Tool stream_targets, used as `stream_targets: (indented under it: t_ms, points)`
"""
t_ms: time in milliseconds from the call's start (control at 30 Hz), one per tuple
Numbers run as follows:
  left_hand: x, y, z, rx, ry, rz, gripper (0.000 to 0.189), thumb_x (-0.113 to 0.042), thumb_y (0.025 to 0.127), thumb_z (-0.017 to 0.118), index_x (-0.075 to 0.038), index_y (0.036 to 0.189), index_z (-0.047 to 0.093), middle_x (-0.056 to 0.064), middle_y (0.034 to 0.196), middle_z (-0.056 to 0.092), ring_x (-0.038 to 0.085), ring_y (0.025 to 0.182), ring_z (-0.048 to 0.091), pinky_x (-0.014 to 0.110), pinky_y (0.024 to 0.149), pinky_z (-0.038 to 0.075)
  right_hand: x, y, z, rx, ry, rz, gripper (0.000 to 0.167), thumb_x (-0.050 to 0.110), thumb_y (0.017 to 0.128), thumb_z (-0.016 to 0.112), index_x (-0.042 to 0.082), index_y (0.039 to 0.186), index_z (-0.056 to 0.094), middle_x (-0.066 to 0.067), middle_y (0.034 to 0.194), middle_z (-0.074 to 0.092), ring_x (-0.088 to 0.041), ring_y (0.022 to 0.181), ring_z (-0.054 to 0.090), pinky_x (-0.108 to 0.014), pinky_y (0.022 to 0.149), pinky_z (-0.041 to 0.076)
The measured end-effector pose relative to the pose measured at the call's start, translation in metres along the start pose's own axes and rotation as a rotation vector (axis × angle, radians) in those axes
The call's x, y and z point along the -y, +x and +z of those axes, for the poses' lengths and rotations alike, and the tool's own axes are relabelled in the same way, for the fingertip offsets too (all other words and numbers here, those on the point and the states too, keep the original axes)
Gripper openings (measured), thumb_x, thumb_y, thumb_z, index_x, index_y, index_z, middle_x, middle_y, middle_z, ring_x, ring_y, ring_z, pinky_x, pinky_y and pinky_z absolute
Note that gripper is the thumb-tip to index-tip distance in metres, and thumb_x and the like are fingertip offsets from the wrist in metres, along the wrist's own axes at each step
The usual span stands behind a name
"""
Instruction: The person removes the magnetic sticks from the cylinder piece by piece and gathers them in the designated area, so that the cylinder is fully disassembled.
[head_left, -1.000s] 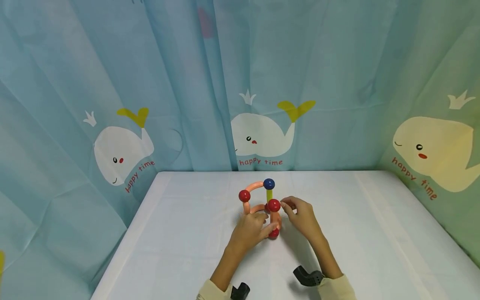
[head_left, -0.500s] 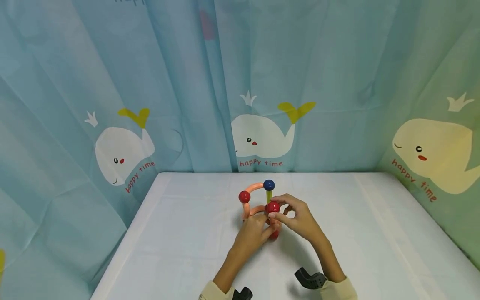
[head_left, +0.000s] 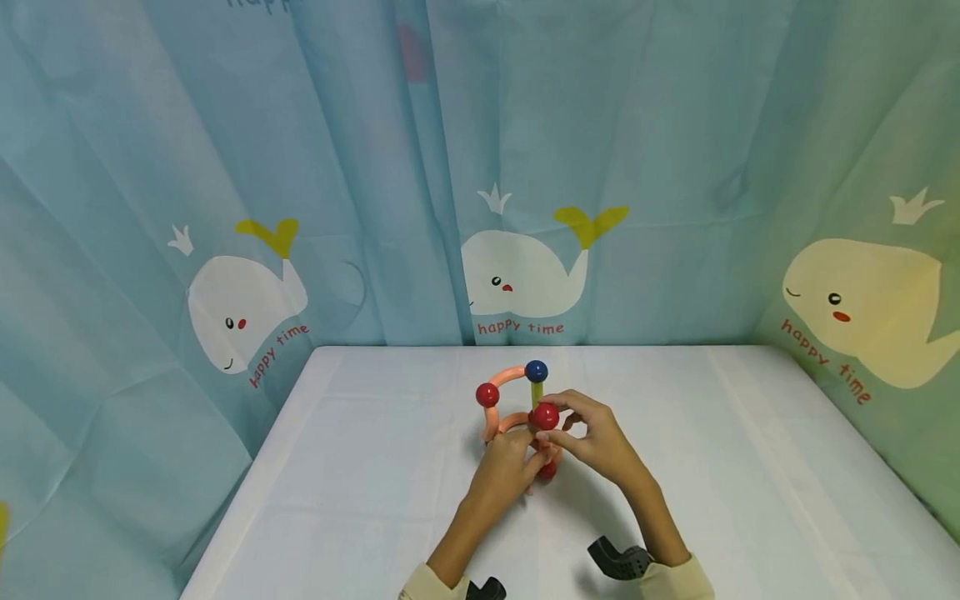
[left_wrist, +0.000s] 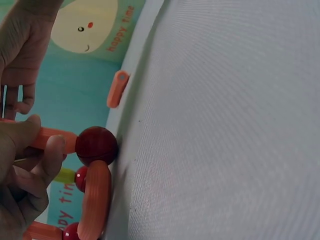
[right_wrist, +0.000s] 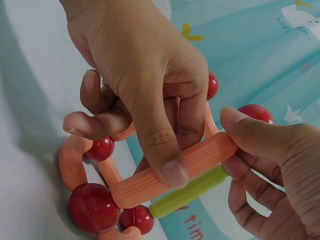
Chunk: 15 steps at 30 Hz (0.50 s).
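Two hands grip parts of a ball-and-rod assembly (head_left: 514,418), which stands on the white tabletop (head_left: 337,467) near its far edge, roughly midway between the left and right edges. The left hand (head_left: 504,468) pinches an upright orange rod (right_wrist: 206,157) between its thumb and fingers. The right hand (head_left: 596,435) has its thumb and fingers curled about the upper red ball (head_left: 546,416), at the top end of that rod; a lower red ball (right_wrist: 94,208) joins the bottom end, close to the tabletop. Beside the orange rod, a yellow-green rod (right_wrist: 192,192) rises from another red ball (right_wrist: 137,220). A blue ball (head_left: 536,372) is the part nearest the far edge, and from it a curved orange rod (head_left: 507,375) reaches to a left red ball (head_left: 487,395), the ball closest to the left edge. The left wrist view also shows a separate orange piece (left_wrist: 118,90), apart from the assembly. Beyond the far edge hangs a blue-green curtain (head_left: 675,125) printed with whales. Each wrist, at a pale sleeve (head_left: 677,579), carries a black device (head_left: 618,560).
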<state>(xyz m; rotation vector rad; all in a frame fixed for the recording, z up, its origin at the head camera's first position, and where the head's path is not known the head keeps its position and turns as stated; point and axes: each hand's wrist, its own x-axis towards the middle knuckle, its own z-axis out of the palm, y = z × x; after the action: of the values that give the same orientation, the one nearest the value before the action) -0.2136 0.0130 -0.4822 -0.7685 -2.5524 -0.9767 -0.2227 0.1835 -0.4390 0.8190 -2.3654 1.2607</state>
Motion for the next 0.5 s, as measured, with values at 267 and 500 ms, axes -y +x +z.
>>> stream_targets:
  t_ms: [267, 500]
  points:
    - [-0.0009, 0.0006, 0.0012, -0.007, 0.033, 0.015, 0.012, -0.026, 0.092, 0.067, -0.014, 0.095, 0.069, -0.005, 0.078, 0.069, -0.015, 0.040, 0.037, 0.004, 0.045, 0.035, 0.0036, 0.0008, -0.0017, -0.022, -0.028, -0.044, 0.040, 0.005, 0.073, 0.084, 0.003, 0.110, 0.068, -0.006, 0.099, 0.071, -0.016, 0.082, 0.061, -0.033, 0.066, 0.055]
    - [-0.0017, -0.0011, 0.0015, -0.014, 0.074, 0.019, 0.018, -0.029, 0.090, 0.070, -0.012, 0.098, 0.072, -0.005, 0.076, 0.069, -0.011, 0.051, 0.042, 0.004, 0.052, 0.036, 0.0006, -0.0013, -0.0026, -0.029, -0.035, -0.044, 0.040, 0.008, 0.073, 0.085, 0.004, 0.110, 0.069, -0.005, 0.098, 0.072, -0.016, 0.080, 0.060, -0.030, 0.065, 0.053]
